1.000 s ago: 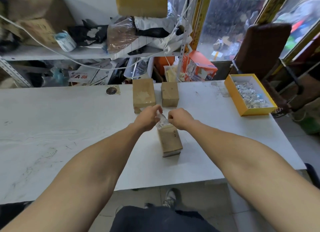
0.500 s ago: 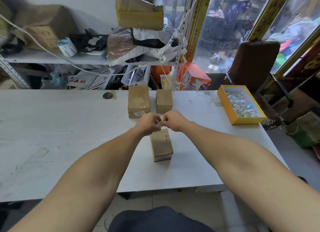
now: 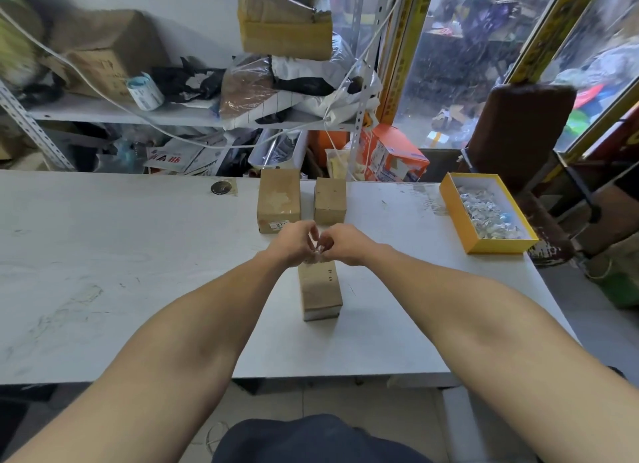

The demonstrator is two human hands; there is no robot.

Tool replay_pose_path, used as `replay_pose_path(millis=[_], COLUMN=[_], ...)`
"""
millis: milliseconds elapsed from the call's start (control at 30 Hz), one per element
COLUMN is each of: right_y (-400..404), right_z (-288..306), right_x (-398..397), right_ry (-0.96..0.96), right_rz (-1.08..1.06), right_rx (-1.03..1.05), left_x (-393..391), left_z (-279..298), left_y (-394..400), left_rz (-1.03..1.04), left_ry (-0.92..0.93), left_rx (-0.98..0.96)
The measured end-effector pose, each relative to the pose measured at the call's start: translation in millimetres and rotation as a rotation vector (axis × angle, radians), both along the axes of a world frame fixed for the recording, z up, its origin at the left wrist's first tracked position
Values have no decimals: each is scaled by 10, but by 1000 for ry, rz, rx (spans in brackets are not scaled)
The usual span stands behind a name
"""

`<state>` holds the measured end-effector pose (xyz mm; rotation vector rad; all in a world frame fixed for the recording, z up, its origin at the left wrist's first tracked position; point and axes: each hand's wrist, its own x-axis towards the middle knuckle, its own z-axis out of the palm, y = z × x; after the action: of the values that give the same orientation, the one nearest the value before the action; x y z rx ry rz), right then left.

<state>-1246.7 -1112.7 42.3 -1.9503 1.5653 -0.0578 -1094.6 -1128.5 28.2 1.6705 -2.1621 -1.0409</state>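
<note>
**Both hands pinching one small piece above the near carton**

Item: small pale piece (image 3: 320, 249), shiny and too small to identify. It sits between the fingertips of both hands, over the far end of the near carton (image 3: 320, 291), at mid-desk.

Left hand (image 3: 294, 243): fingers curled, thumb and fingertips closed on the piece from the left.
Right hand (image 3: 346, 244): fingers curled, pinching the same piece from the right. The knuckles of the two hands are almost touching. Whether either hand touches the carton below cannot be told.

Near carton: brown, long axis running near to far, lying flat on the white desk (image 3: 138, 262), with a pale strip along its near end.

Farther on, just beyond the hands, two more brown cartons stand side by side. The larger carton (image 3: 278, 198) is on the left and has a white label on its near face. The smaller carton (image 3: 330, 199) is on the right, a narrow gap apart.

Right edge of desk: yellow box (image 3: 501, 246), open-topped, holding a heap of small clear-wrapped pieces (image 3: 484, 208), well apart from the hands.

Far left of the cartons: a dark round disc (image 3: 221, 187) on the desk top.

Behind the desk: a cluttered shelf (image 3: 103, 111) carrying bags and boxes.
</note>
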Motion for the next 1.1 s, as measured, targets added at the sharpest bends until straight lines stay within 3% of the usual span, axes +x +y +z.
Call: replay_pose_path(millis=[167,433,767,867,1033,1100], right_y=[-22,-92,-53,3,36,53], right_z=[-34,7,39,14,0,-15], right_x=[39,-87,-92,-51,-150,-181], right_ry=[47,131,66,126,130,100], right_rz=[31,18,-43,20,-43,-78], right_rx=[13,-51,-64,-50,-83,-79], left_x=[-42,-54,-202,-233,-259,-263], left_z=[-22,-65,-23,-12,14,-6], left_y=[-15,20,-14,-3,49,53], left_rz=[53,79,198,259,248,240], left_ry=[-50,187,10,28,237,216], left_rx=[62,322,50,102,303,262])
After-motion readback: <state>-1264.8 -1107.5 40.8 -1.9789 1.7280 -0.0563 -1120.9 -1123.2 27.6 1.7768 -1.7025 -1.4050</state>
